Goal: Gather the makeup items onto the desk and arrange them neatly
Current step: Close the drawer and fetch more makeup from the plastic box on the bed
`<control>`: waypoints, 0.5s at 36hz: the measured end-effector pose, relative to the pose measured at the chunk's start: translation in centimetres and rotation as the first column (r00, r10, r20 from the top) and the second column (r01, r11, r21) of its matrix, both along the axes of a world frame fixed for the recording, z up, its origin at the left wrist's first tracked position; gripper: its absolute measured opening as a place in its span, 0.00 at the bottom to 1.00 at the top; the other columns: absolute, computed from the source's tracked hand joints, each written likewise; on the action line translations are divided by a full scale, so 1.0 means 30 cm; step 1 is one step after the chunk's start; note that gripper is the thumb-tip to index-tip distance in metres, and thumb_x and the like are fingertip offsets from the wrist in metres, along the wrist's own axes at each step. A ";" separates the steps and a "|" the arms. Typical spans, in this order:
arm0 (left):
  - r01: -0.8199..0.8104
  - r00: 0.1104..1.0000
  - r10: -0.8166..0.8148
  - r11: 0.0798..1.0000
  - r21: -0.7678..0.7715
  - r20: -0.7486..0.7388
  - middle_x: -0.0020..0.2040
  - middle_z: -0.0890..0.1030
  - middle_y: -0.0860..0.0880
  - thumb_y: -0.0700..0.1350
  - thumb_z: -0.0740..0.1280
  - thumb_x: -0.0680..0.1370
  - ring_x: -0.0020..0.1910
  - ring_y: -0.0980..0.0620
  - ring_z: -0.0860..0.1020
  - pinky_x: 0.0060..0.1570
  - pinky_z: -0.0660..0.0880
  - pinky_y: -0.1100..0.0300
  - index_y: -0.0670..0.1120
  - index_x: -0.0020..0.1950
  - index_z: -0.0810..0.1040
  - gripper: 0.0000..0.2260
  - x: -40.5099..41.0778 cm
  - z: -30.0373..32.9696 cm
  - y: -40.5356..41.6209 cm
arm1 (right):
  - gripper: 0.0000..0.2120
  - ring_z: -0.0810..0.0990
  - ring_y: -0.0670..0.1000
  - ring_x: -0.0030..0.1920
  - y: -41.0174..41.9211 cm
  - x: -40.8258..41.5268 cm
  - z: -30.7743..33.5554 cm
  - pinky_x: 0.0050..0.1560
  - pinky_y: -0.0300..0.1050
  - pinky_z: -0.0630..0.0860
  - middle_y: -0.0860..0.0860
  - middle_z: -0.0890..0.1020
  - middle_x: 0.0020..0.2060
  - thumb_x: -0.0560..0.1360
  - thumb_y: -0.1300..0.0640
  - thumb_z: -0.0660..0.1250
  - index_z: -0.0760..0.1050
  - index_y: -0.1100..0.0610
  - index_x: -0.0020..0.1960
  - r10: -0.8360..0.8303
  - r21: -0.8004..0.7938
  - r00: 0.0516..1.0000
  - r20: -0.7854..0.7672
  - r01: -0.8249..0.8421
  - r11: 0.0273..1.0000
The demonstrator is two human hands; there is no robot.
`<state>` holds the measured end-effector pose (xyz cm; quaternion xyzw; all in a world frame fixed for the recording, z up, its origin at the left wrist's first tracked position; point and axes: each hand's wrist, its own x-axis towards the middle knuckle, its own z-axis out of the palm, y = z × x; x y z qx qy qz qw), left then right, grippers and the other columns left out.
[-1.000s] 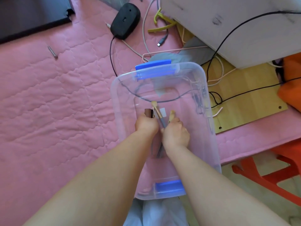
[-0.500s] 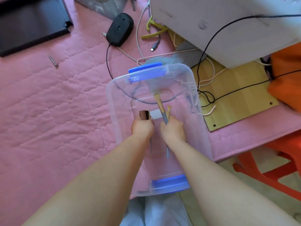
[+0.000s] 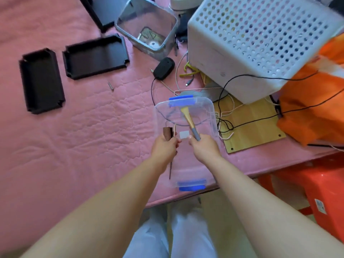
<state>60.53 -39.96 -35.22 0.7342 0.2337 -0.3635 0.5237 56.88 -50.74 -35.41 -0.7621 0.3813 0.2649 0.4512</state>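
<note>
A clear plastic bin [image 3: 212,112] with blue latches sits on the pink quilted surface, right in front of me. Above it my right hand [image 3: 203,148] grips a makeup brush [image 3: 189,121] with a tan and grey handle, its head pointing away. My left hand [image 3: 163,148] holds a brown tube [image 3: 167,134] together with thin stick-like items; a dark pencil [image 3: 170,169] sticks out below the fist. A small white label shows on the bin's floor between the hands.
Two black trays [image 3: 41,80] [image 3: 95,55] lie at the left. A clear square container [image 3: 147,27], a black mouse [image 3: 163,68], tangled cables [image 3: 223,120] and a white perforated basket [image 3: 256,43] stand beyond. An orange bag [image 3: 314,101] and a red stool [image 3: 316,187] are at the right.
Both hands have risen out of the bin and moved apart, each keeping its items. The view has tilted up and widened, bringing in the trays and basket.
</note>
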 end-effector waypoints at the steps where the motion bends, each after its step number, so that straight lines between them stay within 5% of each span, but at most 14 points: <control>1: 0.018 0.999 -0.019 0.999 0.029 0.031 0.34 0.74 0.50 0.35 0.61 0.76 0.32 0.54 0.70 0.32 0.67 0.61 0.48 0.42 0.73 0.08 -0.010 0.032 0.025 | 0.13 0.72 0.58 0.39 0.004 -0.005 0.042 0.34 0.44 0.65 0.55 0.76 0.37 0.78 0.48 0.59 0.77 0.54 0.46 0.046 -0.019 0.999 -0.005 -0.046 0.999; 3: 0.052 0.994 -0.060 0.995 0.086 0.094 0.34 0.73 0.51 0.39 0.62 0.76 0.35 0.49 0.70 0.37 0.67 0.59 0.50 0.39 0.72 0.08 -0.034 0.107 0.083 | 0.14 0.72 0.57 0.39 0.018 -0.014 0.127 0.30 0.42 0.64 0.54 0.76 0.37 0.78 0.46 0.57 0.78 0.53 0.47 0.160 -0.058 0.987 -0.019 -0.161 0.985; 7: 0.092 0.967 -0.133 0.978 0.190 0.216 0.31 0.70 0.53 0.46 0.66 0.76 0.33 0.51 0.68 0.35 0.64 0.57 0.50 0.34 0.69 0.12 -0.082 0.264 0.207 | 0.13 0.73 0.58 0.40 0.071 -0.023 0.285 0.38 0.43 0.66 0.55 0.77 0.40 0.79 0.45 0.56 0.74 0.51 0.44 0.336 -0.102 0.942 -0.019 -0.336 0.936; 13: 0.007 0.935 -0.150 0.915 0.403 0.323 0.46 0.82 0.45 0.55 0.67 0.74 0.49 0.43 0.78 0.43 0.70 0.55 0.50 0.46 0.77 0.09 -0.180 0.473 0.437 | 0.19 0.77 0.62 0.54 0.256 -0.029 0.478 0.48 0.47 0.71 0.62 0.80 0.53 0.78 0.45 0.56 0.77 0.57 0.58 0.569 -0.170 0.822 -0.009 -0.562 0.809; 18: -0.133 0.895 -0.148 0.812 0.568 0.421 0.43 0.81 0.41 0.59 0.64 0.75 0.45 0.39 0.76 0.37 0.66 0.54 0.46 0.43 0.76 0.16 -0.312 0.622 0.665 | 0.19 0.77 0.61 0.48 0.495 -0.075 0.612 0.41 0.45 0.68 0.62 0.80 0.47 0.79 0.45 0.57 0.76 0.60 0.49 0.728 -0.202 0.685 0.036 -0.708 0.676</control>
